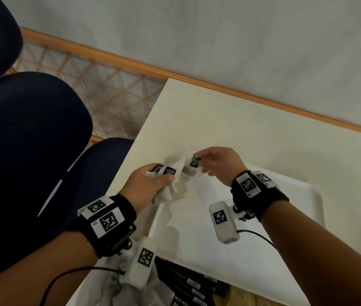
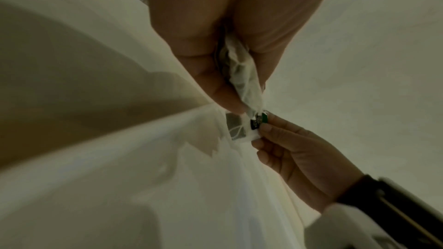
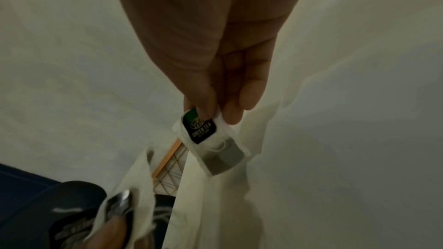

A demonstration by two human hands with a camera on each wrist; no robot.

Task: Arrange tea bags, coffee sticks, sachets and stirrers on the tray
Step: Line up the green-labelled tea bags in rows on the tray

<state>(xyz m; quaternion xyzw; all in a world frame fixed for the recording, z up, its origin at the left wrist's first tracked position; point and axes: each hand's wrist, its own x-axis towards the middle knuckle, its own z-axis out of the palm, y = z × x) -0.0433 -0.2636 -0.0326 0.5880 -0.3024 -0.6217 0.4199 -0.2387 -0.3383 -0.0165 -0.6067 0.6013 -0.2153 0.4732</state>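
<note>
Broadly, the white counter lies under and beyond both hands, with the white tray on it on the wrist side of the right hand's fingers, its floor bare where it shows. Dark coffee sticks lie at the lower edge of the head view, well behind both wrists. Left hand: fingers curled round a bunch of tea bags, dark tags showing at the fingertips, white paper hanging out below the palm. Right hand: thumb and fingers pinch one green tea bag at its tag end; the pouch hangs free beyond the fingertips, just beside the left-hand bunch, and whether it touches cannot be told. Judgement on handling: very light, limp and thin; the paper pouch likely tears or creases under a hard squeeze, and strings may tangle with neighbours in the bunch. Best hold looks to be the stiffer tag or the sealed top edge, with a light pinch, laying it flat on the tray.
</note>
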